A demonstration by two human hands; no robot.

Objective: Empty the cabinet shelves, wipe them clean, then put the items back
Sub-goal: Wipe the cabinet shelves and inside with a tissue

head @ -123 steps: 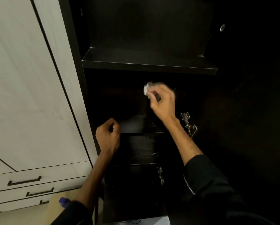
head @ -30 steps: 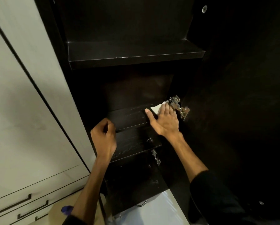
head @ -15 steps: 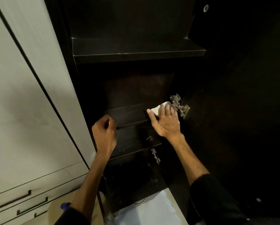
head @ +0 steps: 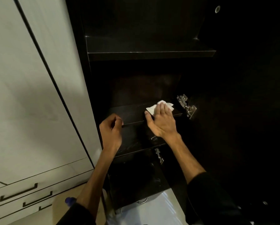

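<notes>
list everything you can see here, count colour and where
cabinet shelves: three visible, dark brown, stacked inside the open cabinet
tissue: one, white, on the middle shelf under the right hand
hinges: two, silver metal, right side of the cabinet
drawers: three handles showing, white fronts with dark handles, lower left
bottle cap: one, blue, bottom left by the left arm
left hand: curled, at the middle shelf's front edge
right hand: flat, pressing the tissue
</notes>
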